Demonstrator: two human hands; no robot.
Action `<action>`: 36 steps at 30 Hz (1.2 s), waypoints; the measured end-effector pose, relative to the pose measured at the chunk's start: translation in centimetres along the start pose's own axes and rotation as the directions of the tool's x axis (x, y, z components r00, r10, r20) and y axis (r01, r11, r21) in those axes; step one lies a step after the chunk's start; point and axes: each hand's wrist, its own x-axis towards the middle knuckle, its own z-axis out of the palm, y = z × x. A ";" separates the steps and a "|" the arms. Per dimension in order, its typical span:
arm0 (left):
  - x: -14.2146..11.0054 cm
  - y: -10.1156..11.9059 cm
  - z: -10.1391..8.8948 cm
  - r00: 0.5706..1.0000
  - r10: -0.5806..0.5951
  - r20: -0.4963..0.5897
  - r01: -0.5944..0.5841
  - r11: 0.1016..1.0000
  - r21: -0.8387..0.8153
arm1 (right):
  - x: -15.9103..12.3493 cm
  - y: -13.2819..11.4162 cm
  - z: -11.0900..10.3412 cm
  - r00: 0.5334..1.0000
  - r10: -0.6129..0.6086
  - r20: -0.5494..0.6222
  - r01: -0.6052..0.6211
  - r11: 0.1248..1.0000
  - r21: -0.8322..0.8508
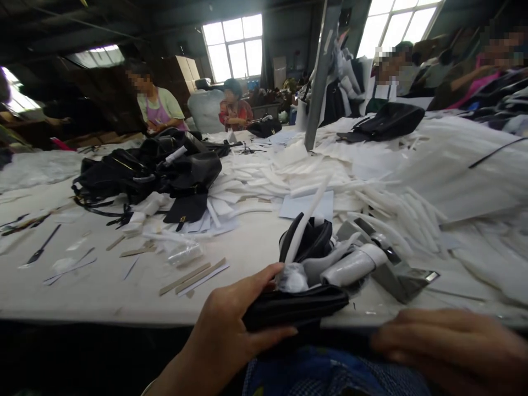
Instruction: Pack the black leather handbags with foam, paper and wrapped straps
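At the table's front edge my left hand grips a black bag, its thumb below and its fingers on top. Beside those fingers lies a crumpled clear plastic wad. White foam strips and a grey-white wrapped roll lie against the bag, with a black strap looped behind. A grey piece with a shiny metal end rests just to the right. Off to the right of the bag, my right hand is smeared by motion, and I cannot make out its fingers or anything in them.
A heap of black bags lies on the white table at left. Cardboard strips are scattered in front of it. White foam pieces cover the middle and right. A metal post rises at the back; several people work beyond.
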 end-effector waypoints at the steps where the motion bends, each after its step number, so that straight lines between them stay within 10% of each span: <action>1: -0.1 0.1 0.3 1.000 0.016 0.001 -0.016 1.000 0.006 | 1.6 -0.8 -1.2 0.997 -0.066 0.038 0.069 0.994 -0.083; 5: -0.8 0.3 1.4 0.996 0.082 0.023 -0.084 0.993 0.086 | 9.6 -3.0 -4.7 0.919 -0.284 0.275 0.366 0.873 -0.322; 10: -2.2 0.4 2.3 0.946 0.319 -0.062 -0.304 0.937 0.175 | 15.1 -3.7 -7.1 0.683 -0.375 0.626 0.675 0.652 -0.346; 21: -2.8 0.6 3.0 0.847 0.482 -0.223 -0.432 0.870 0.238 | 16.3 -3.2 -8.0 0.571 -0.219 0.791 0.520 0.843 -0.142; 27: -2.7 2.5 0.5 0.854 0.520 0.013 -0.507 0.826 0.245 | 15.4 -3.7 -7.2 0.512 -0.236 0.826 0.600 0.787 -0.147; 32: -2.0 5.7 -1.3 0.943 0.266 0.200 -0.326 0.858 0.397 | 14.7 -3.6 -6.6 0.489 -0.290 0.823 0.700 0.693 -0.172; 36: -0.9 6.2 -1.7 0.913 0.184 0.364 -0.309 0.895 0.322 | 14.8 -3.4 -6.6 0.463 -0.299 0.835 0.703 0.697 -0.141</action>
